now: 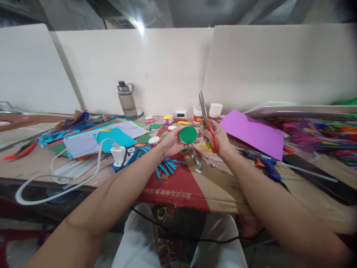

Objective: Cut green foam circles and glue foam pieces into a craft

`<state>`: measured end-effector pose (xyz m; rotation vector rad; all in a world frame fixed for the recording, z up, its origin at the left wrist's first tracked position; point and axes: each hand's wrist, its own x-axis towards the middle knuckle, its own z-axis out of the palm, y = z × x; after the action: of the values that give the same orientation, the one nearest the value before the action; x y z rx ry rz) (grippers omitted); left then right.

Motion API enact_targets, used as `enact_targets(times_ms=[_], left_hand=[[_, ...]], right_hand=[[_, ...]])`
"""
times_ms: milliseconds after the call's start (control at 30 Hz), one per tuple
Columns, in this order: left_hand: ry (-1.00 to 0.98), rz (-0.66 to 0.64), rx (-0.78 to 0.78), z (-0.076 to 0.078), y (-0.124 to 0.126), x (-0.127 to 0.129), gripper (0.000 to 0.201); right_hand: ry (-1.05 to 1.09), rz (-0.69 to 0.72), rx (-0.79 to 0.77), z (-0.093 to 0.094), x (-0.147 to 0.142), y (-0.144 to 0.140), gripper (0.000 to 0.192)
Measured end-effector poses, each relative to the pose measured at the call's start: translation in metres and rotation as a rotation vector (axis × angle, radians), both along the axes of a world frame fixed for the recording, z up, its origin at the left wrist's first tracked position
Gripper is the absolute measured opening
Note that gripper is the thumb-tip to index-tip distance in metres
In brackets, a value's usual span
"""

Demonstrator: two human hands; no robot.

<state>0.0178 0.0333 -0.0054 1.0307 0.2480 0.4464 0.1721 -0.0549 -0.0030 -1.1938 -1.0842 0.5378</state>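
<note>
A round green disc with a pale rim point(188, 134) is held in my left hand point(172, 143), its flat face turned up toward me. My right hand point(220, 138) grips a pair of scissors with orange handles point(212, 138), blades pointing up and away, apart from the disc. A yellow piece lies along the scissors near my fingers; I cannot tell whether it is part of them. Under my hands lie pens point(196, 159) and blue fringed paper strips point(167, 166). Another green round edge shows just below the disc.
A glue gun point(267, 165) lies right of my right forearm, beside a purple sheet point(253, 134). Coloured paper point(117, 138), a white plug with cable point(118, 152) and a grey bottle point(127, 100) are left. Paper cups point(215, 110) and a small clock point(180, 114) stand behind.
</note>
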Motion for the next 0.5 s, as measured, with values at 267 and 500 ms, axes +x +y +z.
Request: enact_targets(times_ms=[267, 500], left_hand=[[0.004, 0.047, -0.043, 0.000, 0.002, -0.002, 0.049], [-0.157, 0.205, 0.058, 0.008, 0.009, -0.006, 0.043]], right_hand=[[0.034, 0.013, 0.030, 0.000, -0.003, -0.002, 0.054], [0.033, 0.113, -0.020, 0.007, -0.015, -0.017, 0.043]])
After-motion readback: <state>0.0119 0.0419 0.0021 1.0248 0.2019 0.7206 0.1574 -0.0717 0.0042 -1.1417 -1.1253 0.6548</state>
